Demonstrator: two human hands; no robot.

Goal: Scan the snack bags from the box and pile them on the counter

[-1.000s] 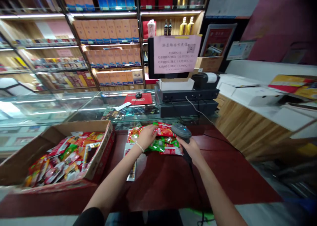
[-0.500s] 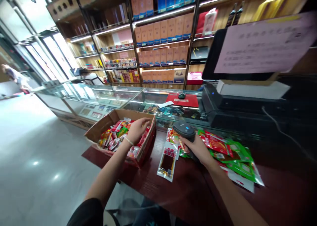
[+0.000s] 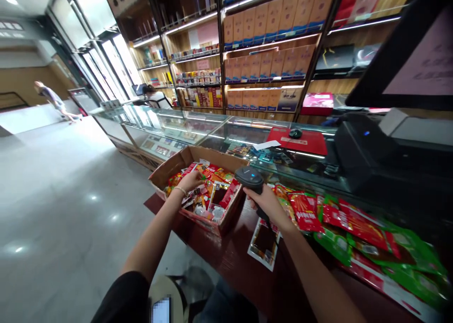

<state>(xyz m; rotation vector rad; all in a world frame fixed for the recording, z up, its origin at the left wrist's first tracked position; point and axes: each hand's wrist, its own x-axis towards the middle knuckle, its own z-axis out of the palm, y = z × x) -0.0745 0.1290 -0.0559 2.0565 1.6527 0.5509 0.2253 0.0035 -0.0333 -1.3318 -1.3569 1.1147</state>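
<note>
My left hand [image 3: 192, 181] is down in a cardboard box [image 3: 170, 166] of small snack packets, its fingers curled together at a green-and-red one. Whatever lies between the fingertips is too small to make out. My right hand [image 3: 266, 202] is wrapped round the handle of a black barcode scanner [image 3: 249, 178], held just right of the box. Beneath the scanner, a flat packet with a dark brown window [image 3: 264, 244] lies on the dark red counter [image 3: 226, 257]. Several red and green snack packets [image 3: 357, 224] lie in a pile to the right of my right forearm.
Behind the box runs a glass display case [image 3: 191, 125] with a red mat [image 3: 311, 143] and a mouse [image 3: 295, 133] on top. A black monitor [image 3: 375, 78] stands at the right. Shelves of boxes line the wall. People are in the background at the left.
My view has turned left. My left hand has moved from the box's right side towards its left-middle, down among the packets. The scanner, still in my right hand, is now closer to the box.
</note>
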